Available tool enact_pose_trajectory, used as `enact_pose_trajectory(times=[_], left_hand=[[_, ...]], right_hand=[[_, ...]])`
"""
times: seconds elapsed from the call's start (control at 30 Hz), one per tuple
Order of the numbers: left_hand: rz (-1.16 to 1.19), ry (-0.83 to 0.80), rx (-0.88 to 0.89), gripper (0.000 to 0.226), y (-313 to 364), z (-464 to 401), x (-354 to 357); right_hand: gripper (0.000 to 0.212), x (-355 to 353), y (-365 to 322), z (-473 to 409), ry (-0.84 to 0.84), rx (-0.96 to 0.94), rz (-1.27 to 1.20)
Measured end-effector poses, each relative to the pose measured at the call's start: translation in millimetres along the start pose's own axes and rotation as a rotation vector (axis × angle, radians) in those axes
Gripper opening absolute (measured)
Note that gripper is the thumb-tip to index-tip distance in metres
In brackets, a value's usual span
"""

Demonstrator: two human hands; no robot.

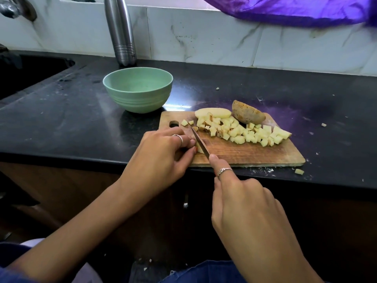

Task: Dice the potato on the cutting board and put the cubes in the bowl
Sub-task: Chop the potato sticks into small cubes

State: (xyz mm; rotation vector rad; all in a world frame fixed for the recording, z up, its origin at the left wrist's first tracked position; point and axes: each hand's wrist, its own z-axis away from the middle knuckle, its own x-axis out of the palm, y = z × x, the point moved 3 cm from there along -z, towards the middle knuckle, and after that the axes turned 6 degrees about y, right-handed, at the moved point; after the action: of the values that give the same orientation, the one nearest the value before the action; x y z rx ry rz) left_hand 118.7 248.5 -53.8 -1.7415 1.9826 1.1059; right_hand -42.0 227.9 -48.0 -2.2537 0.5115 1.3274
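A wooden cutting board lies on the black counter. Several pale potato cubes are piled across its far half, with a flat slice and an unpeeled potato piece behind them. My left hand pinches a small potato piece at the board's near left corner. My right hand grips a knife, index finger along its spine; the blade rests against that piece. The green bowl stands beyond the board to the left and holds nothing.
A steel bottle stands against the tiled wall behind the bowl. A sink is sunk in the counter at the left. Purple cloth hangs at the top right. Stray potato bits lie on the counter by the board's right end.
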Motion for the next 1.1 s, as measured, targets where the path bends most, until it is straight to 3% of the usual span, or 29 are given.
enact_pose_trajectory(times=[0.13,0.27,0.33,0.5,0.7,0.8,0.87,1.1], left_hand=[[-0.052,-0.035,0.047,0.030,1,-2,-2],[-0.192,-0.046,0.058,0.032,6,1,-4],[-0.250,-0.043,0.051,0.034,9,3,-3],[-0.151,-0.077,0.040,0.038,6,1,-3],[-0.095,-0.069,0.013,0.032,3,1,-5],[0.056,-0.117,-0.102,0.015,-6,-4,-7],[0.143,-0.161,-0.179,0.015,-11,-9,-10],[0.079,-0.130,-0.190,0.013,-20,-31,-8]], right_hand=[[0.056,-5,6,-14,-0.049,0.027,-0.049],[0.049,-4,-1,-27,-0.107,0.030,-0.033],[0.056,-7,2,-18,-0.107,0.028,-0.011],[0.067,-15,-3,4,-0.223,-0.043,0.088],[0.062,1,1,-28,-0.078,-0.088,0.251],[0.066,-7,16,-19,-0.070,-0.036,0.198],[0.064,-17,25,-8,-0.052,-0.004,0.177],[0.038,-32,60,-3,-0.039,0.094,-0.013]])
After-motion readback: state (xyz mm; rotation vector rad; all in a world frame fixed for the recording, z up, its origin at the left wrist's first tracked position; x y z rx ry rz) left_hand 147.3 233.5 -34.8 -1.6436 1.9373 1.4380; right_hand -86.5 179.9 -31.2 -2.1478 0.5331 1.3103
